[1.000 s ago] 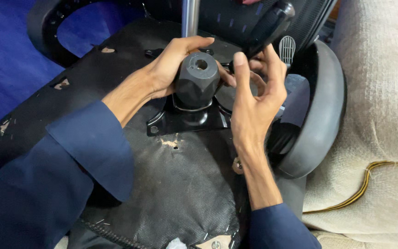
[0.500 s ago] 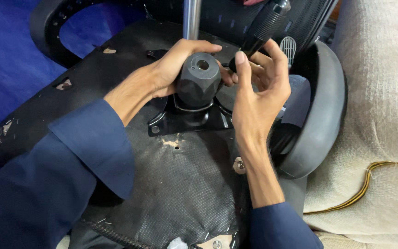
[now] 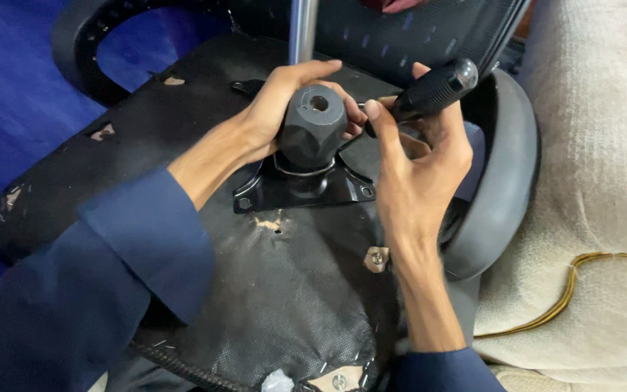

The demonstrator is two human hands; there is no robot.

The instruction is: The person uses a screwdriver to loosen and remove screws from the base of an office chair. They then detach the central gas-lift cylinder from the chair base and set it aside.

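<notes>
An upturned office chair seat (image 3: 284, 290) with torn black fabric lies before me. A black metal mounting plate (image 3: 295, 192) is fixed to it, carrying a dark grey hub (image 3: 312, 125) with a hole in its top. My left hand (image 3: 284, 98) wraps around the far side of the hub. My right hand (image 3: 419, 170) grips a screwdriver by its black ribbed handle (image 3: 433, 91), tilted low, with its thin shaft pointing at the hub's right side.
A grey plastic armrest (image 3: 506, 181) curves right of the plate; a second armrest (image 3: 85, 51) sits at the far left. A chrome tube (image 3: 302, 29) rises behind the hub. Beige cushion (image 3: 604, 145) with a yellow cord (image 3: 575, 290) lies right. Blue floor (image 3: 9, 101) left.
My right hand has swung the screwdriver handle down from steep to nearly level and shifted slightly right. The left hand stays on the hub.
</notes>
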